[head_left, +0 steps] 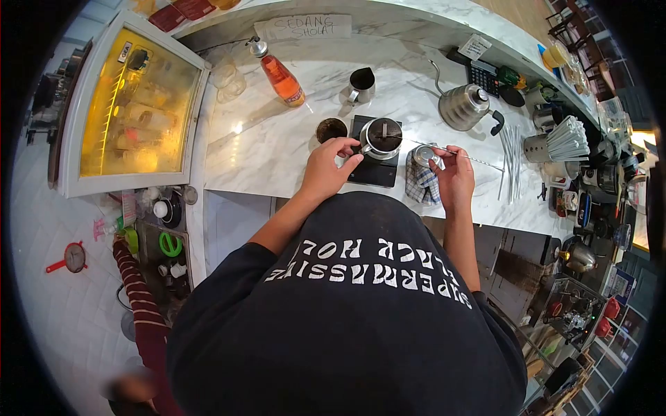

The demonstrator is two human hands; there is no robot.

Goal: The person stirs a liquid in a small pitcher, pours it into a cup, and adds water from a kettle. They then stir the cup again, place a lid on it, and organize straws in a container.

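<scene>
A silver cup [381, 147] with dark contents stands on a black scale [372, 176]. My left hand [329, 166] is at the cup's left side, thumb and index finger curled at its handle. A long, thin bar spoon [479, 161] with a twisted handle is pinched in my right hand [455, 177]; its far end reaches into the cup over the dark contents. Below that hand lies a checkered cloth [422, 186] with a round metal piece [424, 155] on it. A small dark round container [331, 129] sits left of the scale.
Behind the scale stands a steel pitcher [361, 84]. A red-orange bottle [283, 81] is farther left, and a gooseneck kettle [463, 107] stands right. Straws [567, 140] fill a holder. An open fridge door [139, 104] stands left. Another person's striped sleeve [142, 298] is lower left.
</scene>
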